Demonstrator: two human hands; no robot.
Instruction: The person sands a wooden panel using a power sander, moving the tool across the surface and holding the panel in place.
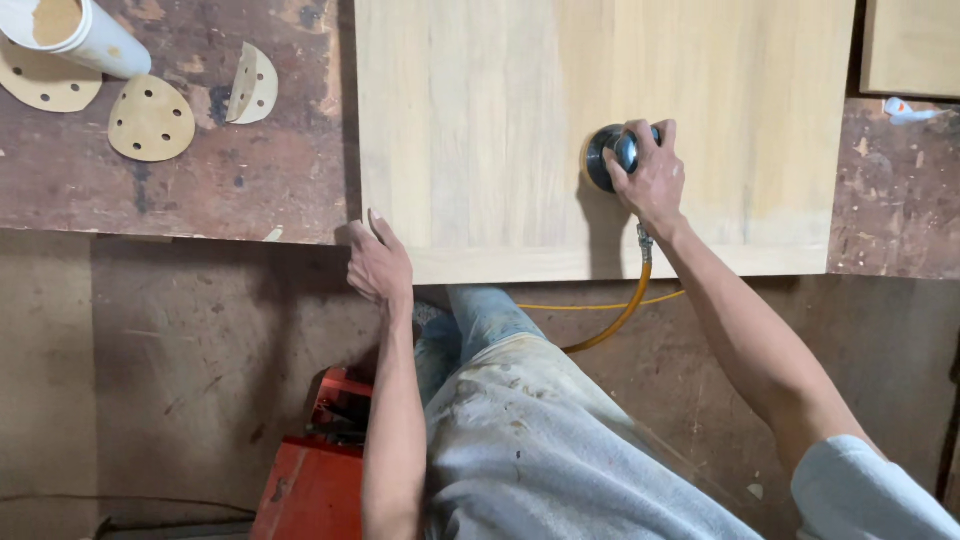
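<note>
A large pale wooden panel [500, 130] lies flat on a worn brown workbench [200, 180]. My right hand [650, 175] grips a round black sander [608, 155] pressed onto the panel near its right side; an orange air hose [628, 310] runs from it down past the bench edge. My left hand [378, 262] rests at the panel's near left corner, fingers curled against its edge, holding nothing.
Several round tan sanding discs [150, 118] lie on the bench at the far left, one folded [252, 85], beside a white roll [75, 35]. Another wooden board [910, 45] sits at the top right. A red metal object [320, 470] stands on the floor below.
</note>
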